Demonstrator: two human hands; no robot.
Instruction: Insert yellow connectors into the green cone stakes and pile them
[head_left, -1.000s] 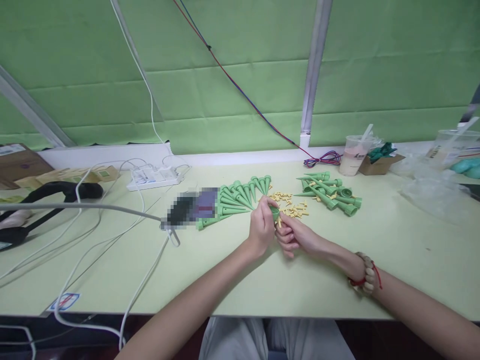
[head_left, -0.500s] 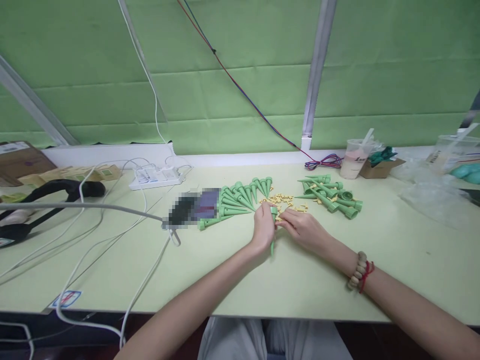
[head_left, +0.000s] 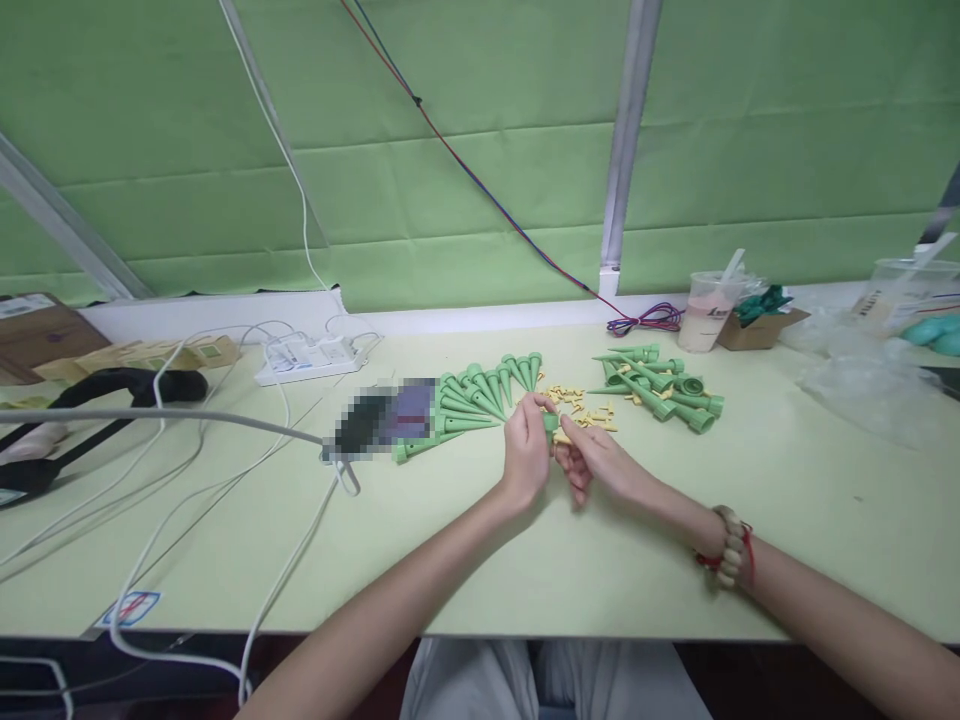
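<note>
My left hand [head_left: 525,455] grips a green cone spike [head_left: 550,424] by its wide end, over the middle of the pale green table [head_left: 465,540]. My right hand [head_left: 592,460] meets it from the right, fingertips pinched on a small yellow piece [head_left: 562,438] at the spike's mouth. Just behind the hands lies a scatter of small yellow pieces [head_left: 581,405]. A fan of green spikes [head_left: 469,400] lies to the left of that scatter, and a looser heap of green spikes [head_left: 660,385] to the right.
A white power strip [head_left: 307,355] and white cables [head_left: 225,470] cross the left half of the table. Black headphones [head_left: 90,400] sit far left. At the back right stand a plastic cup [head_left: 709,310], a small cardboard box [head_left: 761,325] and clear plastic bags [head_left: 862,385].
My right hand reached to the yellow pieces half a second ago and has come back to the spike with one. The left hand tilted the spike down, then raised it again.
</note>
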